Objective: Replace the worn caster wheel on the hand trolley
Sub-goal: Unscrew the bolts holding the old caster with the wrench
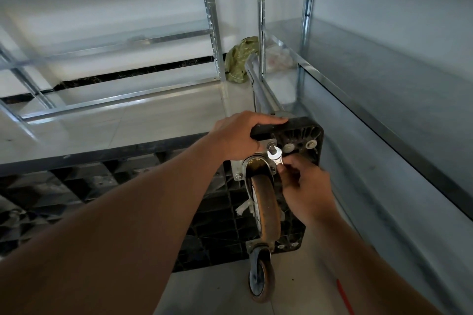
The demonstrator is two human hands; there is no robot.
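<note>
The hand trolley (304, 133) stood tipped on its side on the tiled floor (158, 115), its black ribbed underside facing the camera and its grey handle (258, 82) running away toward the far wall. The left hand (240, 135) gripped the trolley's upper edge, fingers curled over the top of the black deck just above the caster mount. The right hand (304, 186) pinched the shaft of a small silver wrench (275, 157) between thumb and fingertips, and the wrench's ring end sat over a nut (271, 147) at the upper corner of the caster's metal mounting plate (238, 170).

The worn caster wheel (265, 208), brownish and dirty along its tread, hung from that plate directly below the wrench, between the two forearms. A second caster (261, 281) with a grey hub and an orange-brown tyre sat lower down at the near corner of the deck, close to the floor. A thin red object (345, 296) lay on the floor to the right of it; what it was could not be told.

Galvanised metal shelving (384, 89) ran along the right side, and another shelving frame (210, 33) stood at the left. A crumpled green bag (239, 61) rested on the floor by the far wall, with a pale plastic bag (277, 57) just beside it on the lower shelf.
</note>
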